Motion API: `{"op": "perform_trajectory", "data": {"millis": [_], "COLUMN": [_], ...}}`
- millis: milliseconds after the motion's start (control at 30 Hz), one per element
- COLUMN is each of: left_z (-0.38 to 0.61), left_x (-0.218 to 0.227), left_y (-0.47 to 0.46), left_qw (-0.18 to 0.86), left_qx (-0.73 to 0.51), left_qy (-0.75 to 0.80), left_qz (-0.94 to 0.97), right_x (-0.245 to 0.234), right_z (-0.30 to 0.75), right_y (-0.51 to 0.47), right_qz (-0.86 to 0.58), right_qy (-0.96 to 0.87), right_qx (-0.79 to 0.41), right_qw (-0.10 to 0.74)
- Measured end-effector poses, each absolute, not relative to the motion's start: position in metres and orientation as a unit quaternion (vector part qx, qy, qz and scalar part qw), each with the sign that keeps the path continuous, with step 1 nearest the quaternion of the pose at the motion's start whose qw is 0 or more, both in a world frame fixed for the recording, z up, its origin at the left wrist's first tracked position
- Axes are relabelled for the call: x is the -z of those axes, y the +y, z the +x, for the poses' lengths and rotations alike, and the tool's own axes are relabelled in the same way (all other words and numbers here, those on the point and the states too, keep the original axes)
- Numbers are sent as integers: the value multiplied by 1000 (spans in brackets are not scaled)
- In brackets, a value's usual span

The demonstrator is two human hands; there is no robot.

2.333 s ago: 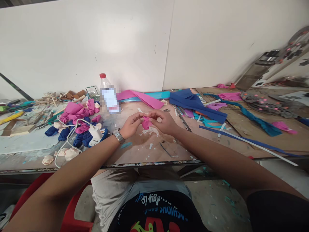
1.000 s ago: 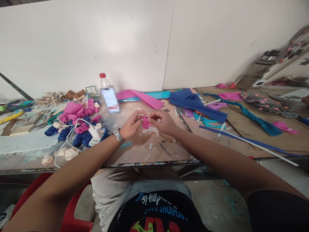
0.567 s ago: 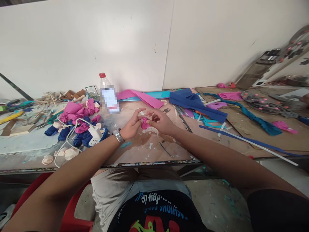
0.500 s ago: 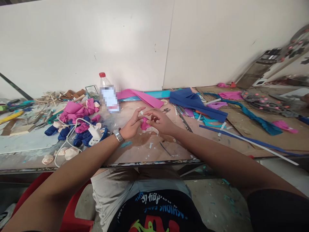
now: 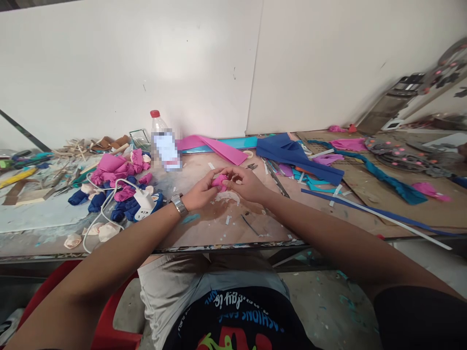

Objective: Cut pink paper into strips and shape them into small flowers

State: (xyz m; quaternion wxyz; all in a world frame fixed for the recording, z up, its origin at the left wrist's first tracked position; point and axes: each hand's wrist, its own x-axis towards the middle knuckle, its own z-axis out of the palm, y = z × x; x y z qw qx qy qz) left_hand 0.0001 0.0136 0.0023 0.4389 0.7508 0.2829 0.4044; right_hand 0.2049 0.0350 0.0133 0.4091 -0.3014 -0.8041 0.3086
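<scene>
Between my two hands, just above the worktable (image 5: 204, 233), is a small crumpled pink paper flower (image 5: 220, 182). My left hand (image 5: 203, 190), with a metal watch (image 5: 179, 204) on its wrist, is closed on the flower's left side. From the right, my right hand (image 5: 245, 183) pinches it with thumb and curled fingers. Part of the flower is hidden behind the fingers. A whitish ring-shaped mark (image 5: 229, 196) shows on the table just below the hands.
Pink, blue and cream paper flowers (image 5: 109, 167) lie heaped at left beside a white power strip (image 5: 144, 209) and its cable. A red-capped bottle (image 5: 155, 119) stands behind. Folded pink paper (image 5: 224, 149), blue paper (image 5: 292, 158) and a long white strip (image 5: 397, 221) lie around.
My fingers, more spread and raised before, have folded in around the pink flower. The flower has tilted and come up slightly between the hands.
</scene>
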Motion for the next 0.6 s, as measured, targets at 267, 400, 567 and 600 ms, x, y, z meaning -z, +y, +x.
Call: {"op": "perform_trajectory", "data": {"millis": [267, 400, 567, 600], "left_z": [1, 0, 0, 0], "left_x": [-3, -7, -7, -7], "left_y": [12, 11, 12, 13], "left_qw": [418, 421, 436, 440], "left_qx": [-368, -355, -317, -310], "left_qy": [298, 311, 314, 309], "left_qz": [776, 775, 782, 784], "right_x": [-21, -21, -21, -21], "right_z": [207, 208, 209, 209], "right_y": [32, 33, 33, 33], "right_qz": [-310, -320, -324, -321], "right_qy": [-795, -801, -802, -801], "right_qx": [-341, -316, -290, -291], "right_qw": [394, 395, 410, 413]}}
